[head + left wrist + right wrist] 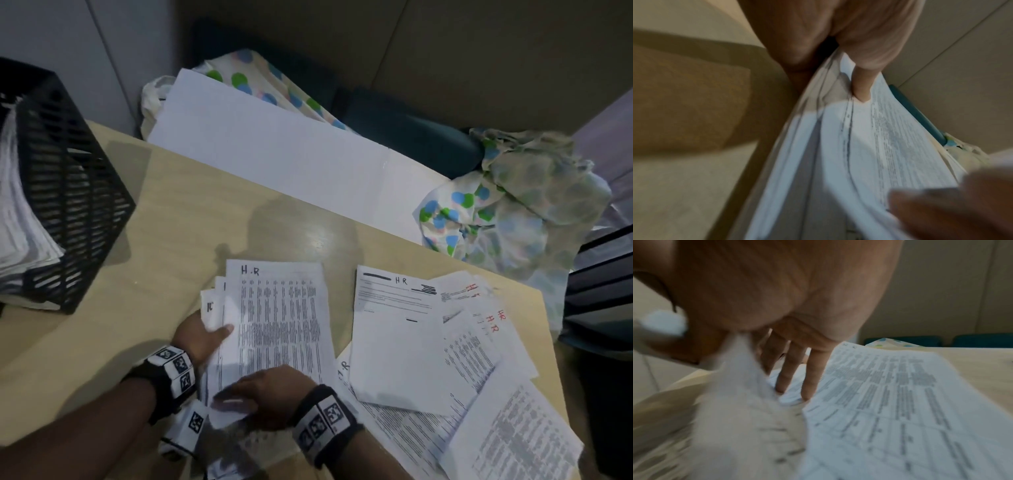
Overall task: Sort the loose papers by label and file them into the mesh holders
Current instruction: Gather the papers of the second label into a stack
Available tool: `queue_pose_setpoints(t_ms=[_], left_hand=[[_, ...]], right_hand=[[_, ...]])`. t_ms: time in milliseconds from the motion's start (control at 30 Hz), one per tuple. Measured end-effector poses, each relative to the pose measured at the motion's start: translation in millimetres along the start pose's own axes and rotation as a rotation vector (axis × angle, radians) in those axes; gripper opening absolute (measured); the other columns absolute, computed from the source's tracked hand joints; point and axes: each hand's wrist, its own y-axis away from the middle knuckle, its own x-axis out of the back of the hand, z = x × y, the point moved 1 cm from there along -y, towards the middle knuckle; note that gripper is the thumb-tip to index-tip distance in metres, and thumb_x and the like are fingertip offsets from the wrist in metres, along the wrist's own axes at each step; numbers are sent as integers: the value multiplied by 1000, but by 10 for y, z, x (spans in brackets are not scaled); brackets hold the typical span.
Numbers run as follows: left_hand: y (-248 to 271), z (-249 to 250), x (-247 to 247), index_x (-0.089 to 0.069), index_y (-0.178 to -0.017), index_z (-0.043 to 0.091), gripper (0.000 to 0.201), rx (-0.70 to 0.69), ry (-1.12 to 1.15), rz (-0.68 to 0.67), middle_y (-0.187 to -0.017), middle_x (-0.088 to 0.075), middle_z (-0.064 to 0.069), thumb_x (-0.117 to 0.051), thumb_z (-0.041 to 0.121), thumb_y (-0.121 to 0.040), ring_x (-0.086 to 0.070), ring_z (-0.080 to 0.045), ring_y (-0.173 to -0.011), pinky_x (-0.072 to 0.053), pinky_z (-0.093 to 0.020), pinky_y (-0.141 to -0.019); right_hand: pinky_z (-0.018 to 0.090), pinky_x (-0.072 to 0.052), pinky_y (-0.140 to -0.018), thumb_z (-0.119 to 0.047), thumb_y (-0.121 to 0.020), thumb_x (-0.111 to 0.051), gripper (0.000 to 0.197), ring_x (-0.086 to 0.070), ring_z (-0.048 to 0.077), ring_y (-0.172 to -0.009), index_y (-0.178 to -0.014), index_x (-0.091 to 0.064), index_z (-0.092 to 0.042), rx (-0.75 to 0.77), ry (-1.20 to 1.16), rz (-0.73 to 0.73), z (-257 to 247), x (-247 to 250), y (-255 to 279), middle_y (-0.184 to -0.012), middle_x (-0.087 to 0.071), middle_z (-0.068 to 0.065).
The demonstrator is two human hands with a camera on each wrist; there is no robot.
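A stack of printed papers (281,318) with "H.R" written on top lies tilted in front of me. My left hand (209,330) grips its left edge, thumb (861,87) on top and fingers underneath. At the stack's lower left corner is my right hand (260,390). Its straight fingers (815,374) lie on the sheets, and a blurred sheet (740,394) rises beside them. Loose papers (411,329) marked "HR" in black and red are spread on the table to the right. A black mesh holder (72,192) at the far left holds a thick bundle of sheets.
The light wooden table (164,226) carries everything. A large white board (274,147) leans along its far edge, with dotted cloth (507,212) at the back right. Dark drawers (599,287) stand past the right edge. Teal chairs (411,133) sit behind.
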Motion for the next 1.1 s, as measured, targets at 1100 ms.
queue_pose_setpoints(t_ms=[1100], left_hand=[[-114,181,186,-66,-99,39,28,-184,203,-120,-106,-69,3,-74,36,-72,-61,-15,-99,-45,-36,-91]], right_hand=[[16,-39,-89,-5,-90,-57,43,-49,10,-104,-131,-46,-14,-620,-514,641,720,368,-296,-122,-50,2]])
